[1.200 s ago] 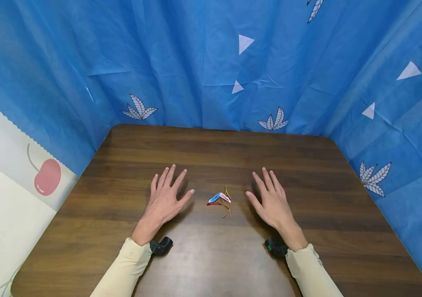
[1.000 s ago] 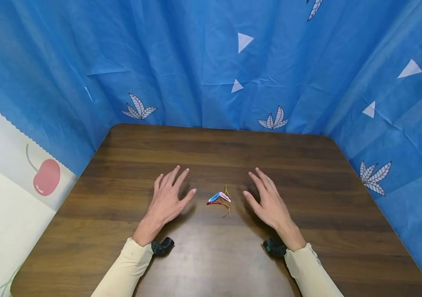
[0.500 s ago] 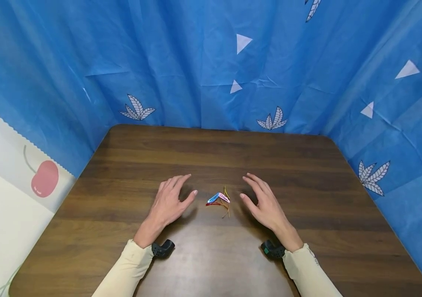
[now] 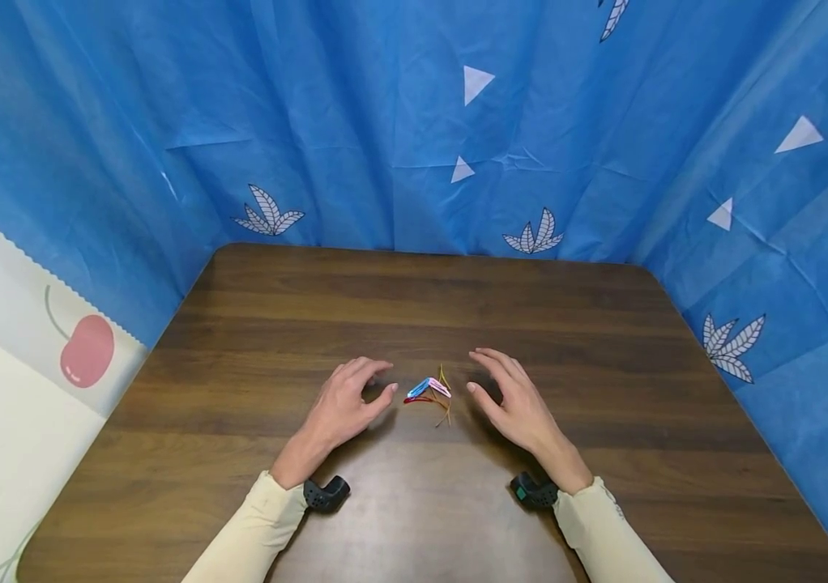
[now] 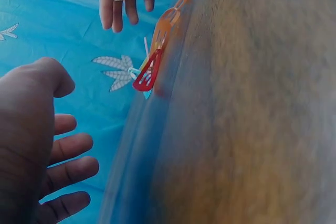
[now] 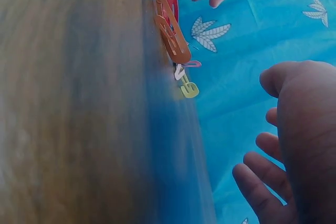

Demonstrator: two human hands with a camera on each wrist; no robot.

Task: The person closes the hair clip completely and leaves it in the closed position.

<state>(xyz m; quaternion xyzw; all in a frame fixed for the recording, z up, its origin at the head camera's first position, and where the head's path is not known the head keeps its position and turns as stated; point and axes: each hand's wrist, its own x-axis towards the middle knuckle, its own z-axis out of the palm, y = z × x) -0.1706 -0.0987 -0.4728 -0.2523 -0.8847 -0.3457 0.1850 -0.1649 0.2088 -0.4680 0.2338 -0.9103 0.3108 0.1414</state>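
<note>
Several snap hair clips lie in a small overlapping cluster on the table. In the head view a blue clip point(image 4: 419, 388) meets a pink clip point(image 4: 441, 388) at an angle. A red clip point(image 4: 417, 400) lies on their near side, a yellow clip point(image 4: 444, 376) at the far side, and orange clips point(image 4: 446, 410) toward the front. My left hand point(image 4: 347, 402) hovers left of the cluster, fingers loosely bent, holding nothing. To its right is my right hand point(image 4: 519, 407), relaxed, thumb apart from the fingers and touching no clip. The red clip point(image 5: 147, 72) shows clearly in the left wrist view.
The brown wooden table point(image 4: 414, 300) has rounded far corners. A blue curtain point(image 4: 356, 105) with leaf and triangle prints hangs behind and at the sides. White cloth with a cherry print point(image 4: 87, 351) hangs at the left. Each wrist carries a black camera point(image 4: 327, 494).
Both hands have come inward toward the clips, and their fingers have gone from spread to more bent. The left hand moved right most recently. The clips have stayed put.
</note>
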